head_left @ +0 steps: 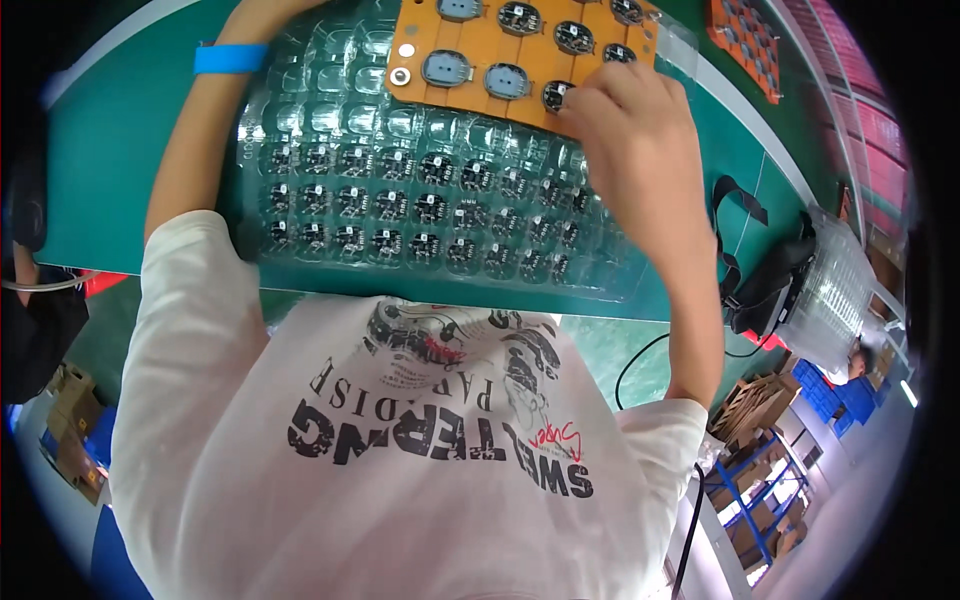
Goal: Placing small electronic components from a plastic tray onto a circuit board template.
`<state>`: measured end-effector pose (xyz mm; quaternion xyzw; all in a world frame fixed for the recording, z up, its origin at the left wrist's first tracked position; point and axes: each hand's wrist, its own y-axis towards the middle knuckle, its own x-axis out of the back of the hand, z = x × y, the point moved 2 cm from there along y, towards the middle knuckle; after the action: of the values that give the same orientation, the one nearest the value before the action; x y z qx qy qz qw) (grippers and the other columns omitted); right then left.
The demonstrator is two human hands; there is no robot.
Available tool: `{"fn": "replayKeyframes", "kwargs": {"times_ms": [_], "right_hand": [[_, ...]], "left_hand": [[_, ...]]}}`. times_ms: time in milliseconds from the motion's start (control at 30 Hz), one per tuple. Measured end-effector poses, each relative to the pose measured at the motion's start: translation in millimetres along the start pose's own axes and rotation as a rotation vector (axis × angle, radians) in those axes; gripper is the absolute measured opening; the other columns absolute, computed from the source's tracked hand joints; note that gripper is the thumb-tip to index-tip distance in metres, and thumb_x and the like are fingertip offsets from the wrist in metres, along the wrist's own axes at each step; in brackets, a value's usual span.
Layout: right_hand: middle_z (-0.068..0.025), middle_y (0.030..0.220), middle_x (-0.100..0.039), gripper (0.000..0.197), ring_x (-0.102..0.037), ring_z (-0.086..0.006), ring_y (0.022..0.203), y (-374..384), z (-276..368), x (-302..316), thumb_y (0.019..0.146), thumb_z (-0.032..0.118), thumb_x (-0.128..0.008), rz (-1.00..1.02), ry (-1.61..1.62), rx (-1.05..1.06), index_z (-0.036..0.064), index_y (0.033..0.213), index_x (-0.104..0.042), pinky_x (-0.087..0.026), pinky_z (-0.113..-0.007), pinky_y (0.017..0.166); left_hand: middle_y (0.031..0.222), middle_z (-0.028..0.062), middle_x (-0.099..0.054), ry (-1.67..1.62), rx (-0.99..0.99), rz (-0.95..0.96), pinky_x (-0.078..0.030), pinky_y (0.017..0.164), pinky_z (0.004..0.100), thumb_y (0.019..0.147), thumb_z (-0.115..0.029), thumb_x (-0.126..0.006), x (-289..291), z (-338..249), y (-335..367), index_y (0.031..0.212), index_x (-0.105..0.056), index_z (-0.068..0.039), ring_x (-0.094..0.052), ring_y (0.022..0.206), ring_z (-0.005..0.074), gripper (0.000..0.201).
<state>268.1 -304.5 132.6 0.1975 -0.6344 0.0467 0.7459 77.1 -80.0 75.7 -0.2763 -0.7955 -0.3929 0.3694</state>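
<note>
My right hand [635, 125] is closed, its fingertips pinched at a small round circuit board [556, 96] in the lower right of an orange panel [425, 92]. The fingers partly cover that board. Other cutouts in the panel hold dark boards and grey-blue round pieces [447, 68]. Beneath the panel lies a clear plastic blister tray [400, 272], several of its rows filled with small black circuit boards [438, 168]. My left hand [278, 8] reaches past the tray's far left corner; its fingers are cut off by the upper edge of the view.
A green-topped table [105, 190] carries the work. Another orange panel [745, 45] lies at the far right. A black strap [740, 200] and stacked clear trays [830, 290] are by the right edge. Cartons and a blue shelf [760, 500] stand beyond.
</note>
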Motion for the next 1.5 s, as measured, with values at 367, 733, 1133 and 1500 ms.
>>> {"fn": "replayKeyframes", "kwargs": {"times_ms": [367,733,1133,1500], "right_hand": [[-0.0075,0.086,-0.062,0.020,-0.059,-0.0290,0.081,-14,11,15,0.076,0.006,-0.077,-0.059,0.053,-0.051,0.0030,0.093,-0.066,-0.047,-0.039,0.071],[-0.0110,0.076,-0.060,0.013,-0.060,-0.0317,0.067,-46,20,25,0.078,0.004,-0.074,0.481,0.055,-0.190,0.0025,0.088,-0.066,-0.046,-0.041,0.058],[-0.0047,0.079,-0.056,0.013,-0.056,-0.0243,0.078,23,23,-16,0.074,0.005,-0.077,-0.061,-0.006,0.019,0.0045,0.081,-0.066,-0.042,-0.038,0.071],[-0.0056,0.080,-0.059,0.014,-0.059,-0.0258,0.078,28,15,-10,0.076,0.007,-0.077,-0.112,0.113,0.066,0.0045,0.087,-0.068,-0.045,-0.038,0.068]], "left_hand": [[0.105,0.0207,-0.067,-0.036,0.015,0.039,-0.050,0.087,0.0431,0.089,-0.017,-0.060,1,-2,4,0.108,-0.064,0.003,-0.063,0.098,0.0377,0.028],[0.107,0.0197,-0.067,0.044,0.029,0.032,-0.048,0.091,0.0431,0.089,-0.018,-0.059,1,-2,0,0.109,-0.064,0.002,-0.062,0.102,0.0370,0.028],[0.104,0.0195,-0.068,-0.016,0.034,0.046,-0.049,0.088,0.0436,0.088,-0.016,-0.061,-2,-3,3,0.107,-0.064,0.001,-0.063,0.099,0.0370,0.025],[0.101,0.0211,-0.068,-0.027,-0.028,-0.009,-0.051,0.085,0.0435,0.088,-0.015,-0.061,-4,-1,3,0.105,-0.064,0.002,-0.064,0.096,0.0380,0.025]]}}
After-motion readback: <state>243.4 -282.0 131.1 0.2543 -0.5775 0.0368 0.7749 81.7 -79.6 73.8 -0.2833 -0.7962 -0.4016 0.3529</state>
